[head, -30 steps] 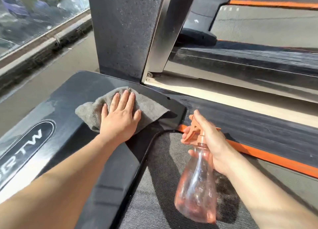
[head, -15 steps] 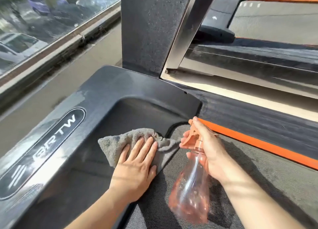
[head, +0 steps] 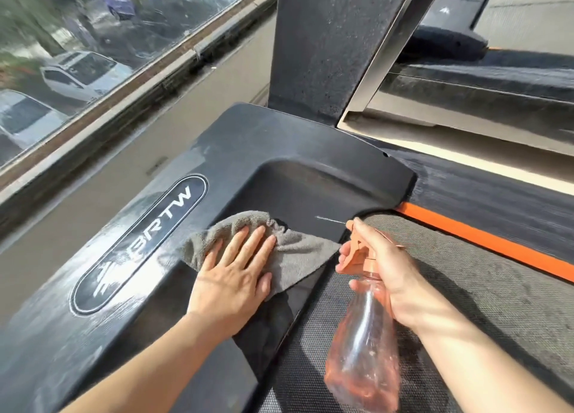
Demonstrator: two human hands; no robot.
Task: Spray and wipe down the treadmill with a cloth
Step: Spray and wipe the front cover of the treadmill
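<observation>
Head view: left hand (head: 236, 276) lies flat, fingers spread, pressing the grey terry cloth (head: 298, 254) onto the black plastic treadmill cover (head: 279, 151). Right hand (head: 385, 269) grips the clear orange-tinted spray bottle (head: 363, 350) just right of it, nozzle aimed forward-left over the cover.

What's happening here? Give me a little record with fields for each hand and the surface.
Left hand: flat on the grey cloth, pressing it onto the black cover
Right hand: grips the spray bottle, fingers on its orange trigger
Spray: thin jet leaving the nozzle toward the cover
Below bottle: treadmill belt
</observation>
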